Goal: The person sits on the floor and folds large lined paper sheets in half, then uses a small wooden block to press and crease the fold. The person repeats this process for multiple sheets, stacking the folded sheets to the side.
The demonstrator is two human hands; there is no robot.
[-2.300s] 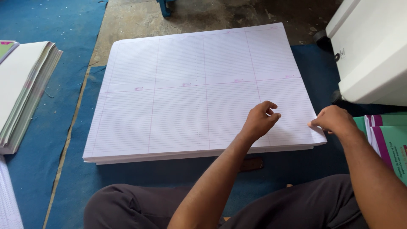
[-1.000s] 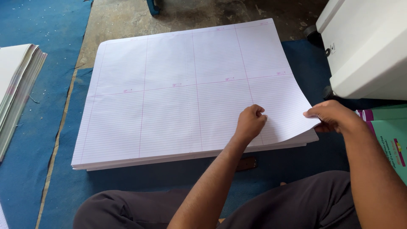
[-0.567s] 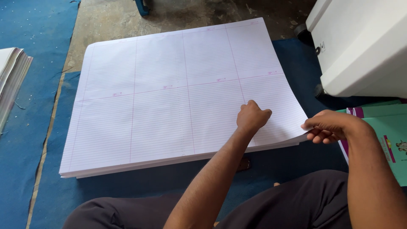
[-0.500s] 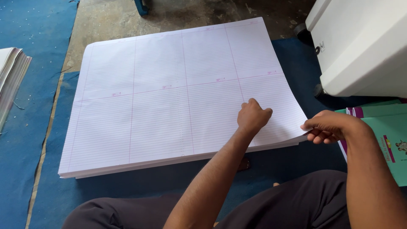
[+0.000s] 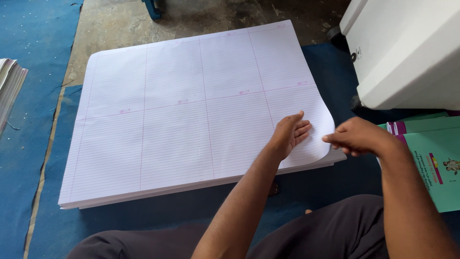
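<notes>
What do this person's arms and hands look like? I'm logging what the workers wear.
Both arms are bare as far as the view shows: no sleeves, gloves, watch or bracelets. The left hand and the right hand show no rings on the visible fingers. Dark grey trousers cover the legs.

A print or bookbinding workshop: a big stack of ruled sheets lies on a blue floor mat, with another paper pile, green booklet covers and a white machine.

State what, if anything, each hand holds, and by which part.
Right hand pinches the top ruled sheet by its curled near-right corner; left hand rests flat, holding nothing.
</notes>
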